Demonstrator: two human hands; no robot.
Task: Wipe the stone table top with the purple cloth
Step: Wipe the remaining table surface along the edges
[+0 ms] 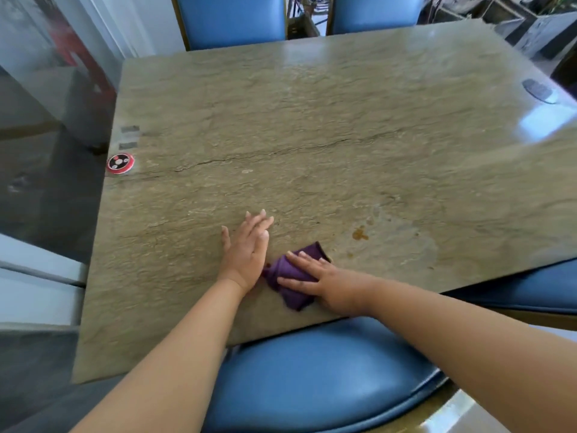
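The stone table top (pixel 312 120) is grey-green with a dark crack running across its middle. A crumpled purple cloth (pixel 288 270) lies near the front edge. My right hand (pixel 321 281) presses flat on the cloth, fingers spread and pointing left. My left hand (pixel 246 245) rests flat on the bare stone just left of the cloth, fingers apart, holding nothing. Orange-brown stains (pixel 359 234) mark the stone to the right of the cloth.
A round red and black disc (pixel 120 163) sits at the table's left edge, with two grey patches (pixel 129 137) behind it. A dark oval object (pixel 538 90) lies at the far right edge. Blue chairs (pixel 312 376) stand at the near side, and others at the far side (pixel 231 20).
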